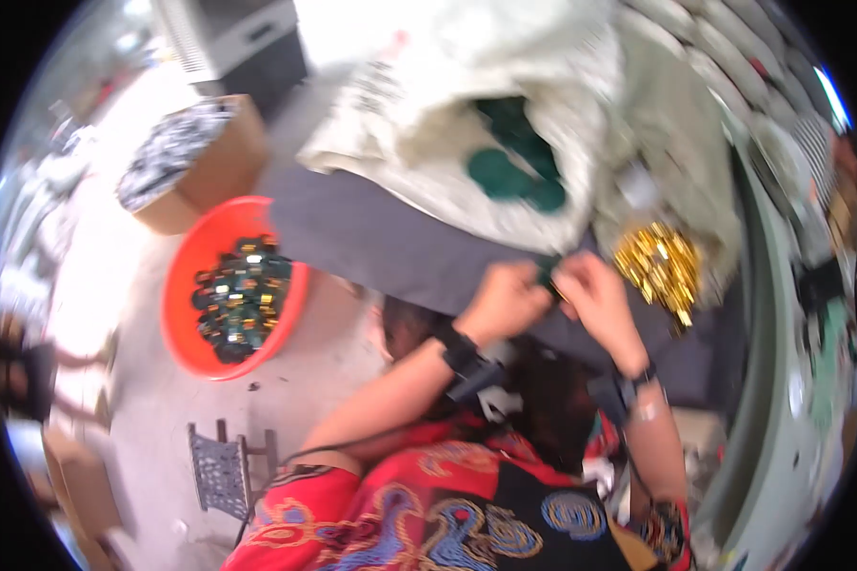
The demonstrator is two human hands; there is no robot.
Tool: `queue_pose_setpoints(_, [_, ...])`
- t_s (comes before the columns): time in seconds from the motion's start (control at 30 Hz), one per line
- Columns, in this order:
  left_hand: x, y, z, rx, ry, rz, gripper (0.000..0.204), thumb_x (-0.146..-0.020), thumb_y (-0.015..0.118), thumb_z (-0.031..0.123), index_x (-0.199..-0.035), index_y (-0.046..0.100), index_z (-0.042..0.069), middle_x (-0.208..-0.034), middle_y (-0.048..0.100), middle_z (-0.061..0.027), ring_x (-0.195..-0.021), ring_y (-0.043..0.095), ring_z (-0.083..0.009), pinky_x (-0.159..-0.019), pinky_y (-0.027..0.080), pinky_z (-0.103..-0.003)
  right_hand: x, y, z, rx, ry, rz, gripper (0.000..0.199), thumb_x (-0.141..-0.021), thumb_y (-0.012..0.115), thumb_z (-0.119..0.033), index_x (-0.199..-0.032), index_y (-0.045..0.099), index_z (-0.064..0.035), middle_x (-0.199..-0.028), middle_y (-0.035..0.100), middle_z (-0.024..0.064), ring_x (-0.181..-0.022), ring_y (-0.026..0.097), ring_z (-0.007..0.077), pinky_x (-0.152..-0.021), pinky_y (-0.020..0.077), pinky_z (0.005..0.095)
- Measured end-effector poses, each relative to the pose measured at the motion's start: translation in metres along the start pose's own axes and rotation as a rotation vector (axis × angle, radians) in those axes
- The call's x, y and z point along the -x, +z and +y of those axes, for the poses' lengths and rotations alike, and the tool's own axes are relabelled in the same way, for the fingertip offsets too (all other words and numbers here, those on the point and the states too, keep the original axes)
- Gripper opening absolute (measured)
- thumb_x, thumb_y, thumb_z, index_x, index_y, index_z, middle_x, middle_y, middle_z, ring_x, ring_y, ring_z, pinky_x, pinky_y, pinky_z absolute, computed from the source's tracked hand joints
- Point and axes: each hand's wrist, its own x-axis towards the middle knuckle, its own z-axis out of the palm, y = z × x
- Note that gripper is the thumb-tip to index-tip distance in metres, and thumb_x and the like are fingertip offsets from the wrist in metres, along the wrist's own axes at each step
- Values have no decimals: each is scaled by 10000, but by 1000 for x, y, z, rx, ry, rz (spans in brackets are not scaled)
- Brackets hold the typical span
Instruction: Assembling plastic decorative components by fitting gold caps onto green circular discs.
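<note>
My left hand [507,303] is closed on a small dark green piece [547,270] over the grey cloth-covered table. Facing it, my right hand [592,297] pinches at the piece's edge; what lies between its fingertips is too small and blurred to name. Just right of my right hand lies a pile of shiny gold pieces [659,266]. Beyond both hands, a white woven sack [371,143] gapes, with dark green round discs [498,175] in its mouth.
On the floor at left stands an orange basin [173,319] of green-and-gold pieces. Behind it is a cardboard box [221,169] of greyish pieces. A small stool [221,471] sits lower left. A pale green curved edge [769,314] borders the table's right side. Another person's legs [81,362] show far left.
</note>
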Motion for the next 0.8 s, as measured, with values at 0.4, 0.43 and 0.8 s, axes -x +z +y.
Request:
queue_pose_setpoints(0.4, [10, -14, -3, -268, 467, 90, 117, -725, 604, 76, -723, 579, -38, -625, 578, -192, -536, 596, -317, -510, 475, -393, 21, 28, 8, 89, -179, 45, 125, -927, 564, -106, -970, 552, 10, -670, 600, 124, -512, 583, 210, -458, 434, 333])
queue_pose_setpoints(0.43, [14, -15, -3, -297, 534, 91, 116, -693, 610, 83, -690, 569, -26, -648, 551, -219, -595, 572, -411, -543, 465, -455, 19, 33, 7, 42, -118, 44, 118, -932, 561, -108, -969, 545, 3, -668, 577, 63, -489, 527, 106, -430, 405, 288])
queue_pose_setpoints(0.8, [46, -63, 28, -388, 548, 281, 197, -791, 624, 118, -778, 491, -28, -698, 511, -184, -623, 567, -348, -569, 422, -435, -1, 71, -36, -458, 81, -130, 210, -974, 525, -190, -989, 544, 19, -720, 588, 84, -457, 552, 135, -400, 451, 257])
